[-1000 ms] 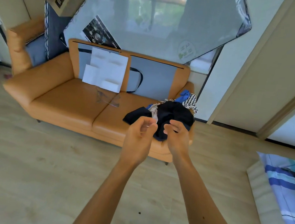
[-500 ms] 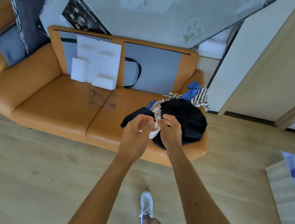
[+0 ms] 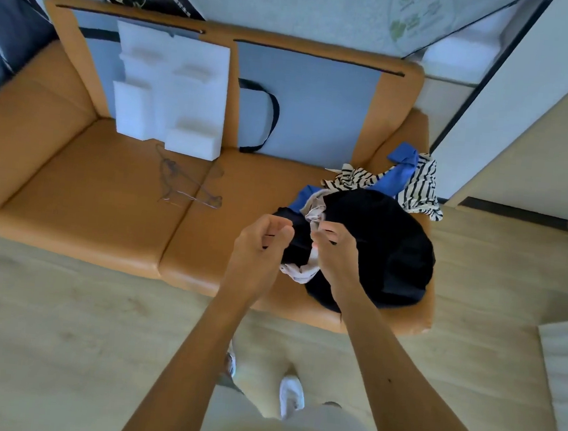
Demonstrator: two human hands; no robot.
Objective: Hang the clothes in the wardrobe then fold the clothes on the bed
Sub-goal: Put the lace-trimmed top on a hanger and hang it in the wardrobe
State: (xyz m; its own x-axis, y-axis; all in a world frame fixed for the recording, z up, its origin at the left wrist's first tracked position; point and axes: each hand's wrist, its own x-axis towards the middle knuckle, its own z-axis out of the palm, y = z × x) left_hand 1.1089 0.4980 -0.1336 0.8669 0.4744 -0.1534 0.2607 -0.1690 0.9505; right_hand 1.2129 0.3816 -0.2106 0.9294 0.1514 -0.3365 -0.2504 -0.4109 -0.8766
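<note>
1. A person stands at the near edge of an orange sofa (image 3: 88,198), over a pile of clothes (image 3: 376,244) at its right end.
2. The right hand (image 3: 336,254) pinches a beige garment (image 3: 300,272) from the pile.
3. The left hand (image 3: 261,247) is curled just beside it; whether it grips cloth cannot be told.
4. Wire hangers (image 3: 189,186) lie mid-seat, left of the pile.

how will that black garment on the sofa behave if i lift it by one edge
Probably floppy: the black garment lies crumpled in soft folds on the sofa, so it should droop and unfold. Likely light, as the cloth looks thin. It may drag the beige garment tangled against it.
</note>
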